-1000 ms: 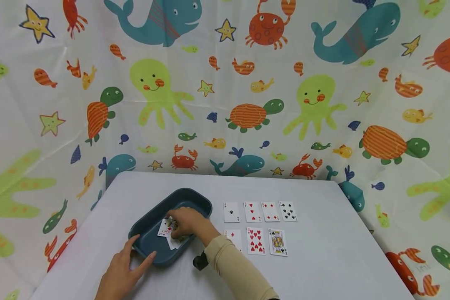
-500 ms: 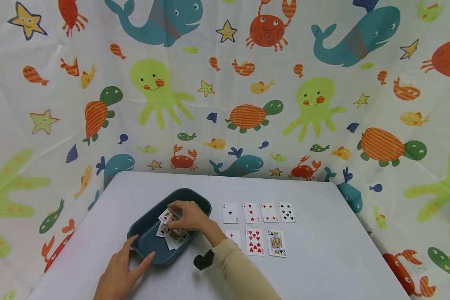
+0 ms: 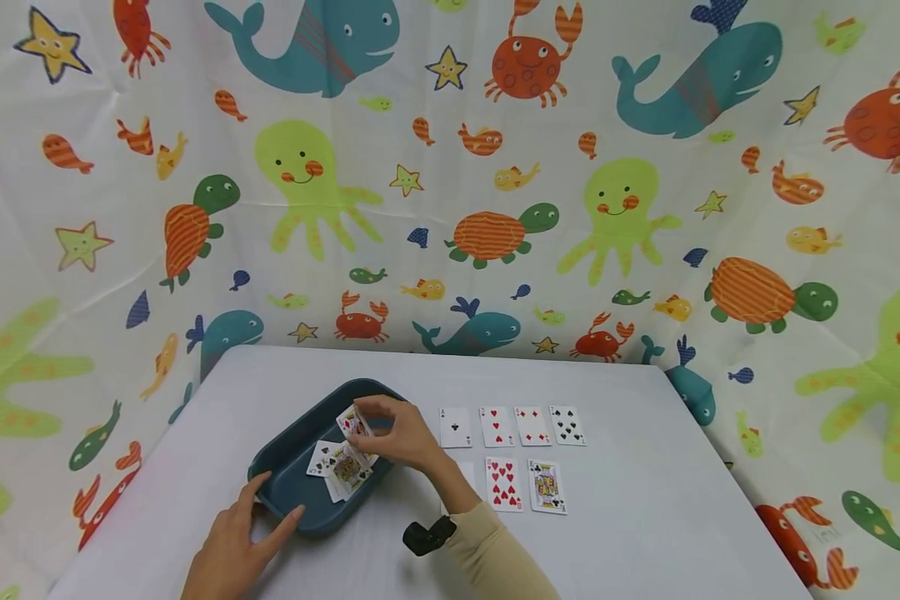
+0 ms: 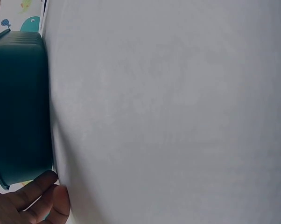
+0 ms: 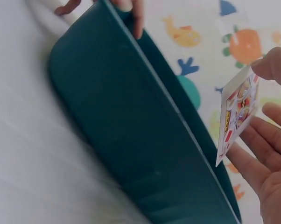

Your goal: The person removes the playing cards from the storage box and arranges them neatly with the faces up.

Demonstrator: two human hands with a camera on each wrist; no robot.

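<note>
On the left part of the white table (image 3: 630, 467), a blue-green tray (image 3: 288, 462) sits at a slant, its far end pointing away from the person and to the right. Over its right side, the right hand (image 3: 401, 433) pinches a picture card (image 3: 351, 422) between thumb and fingertips, the other fingers spread loosely in the right wrist view. The card is tilted up, its red-marked face turned toward that camera, and is raised above the loose cards (image 3: 347, 471) that overlap on the tray floor. One of these shows a picture face and another black pips.

At the near end of the tray, the left hand (image 3: 232, 542) rests with thumb and forefinger wide apart, one at each near corner, the fingers touching the tray and holding no card.

To the right of the tray, more cards lie face up in two rows. In the back row are an ace of clubs (image 3: 455, 427), a red heart card (image 3: 497, 427), a red diamond card (image 3: 532, 427) and a black spade card (image 3: 567, 426). In the front row lie a many-pipped heart card (image 3: 504, 484) and, beside it, what seems to be a king of clubs (image 3: 547, 487). Left of these, another card (image 3: 467, 472) is mostly hidden behind the right wrist
</note>
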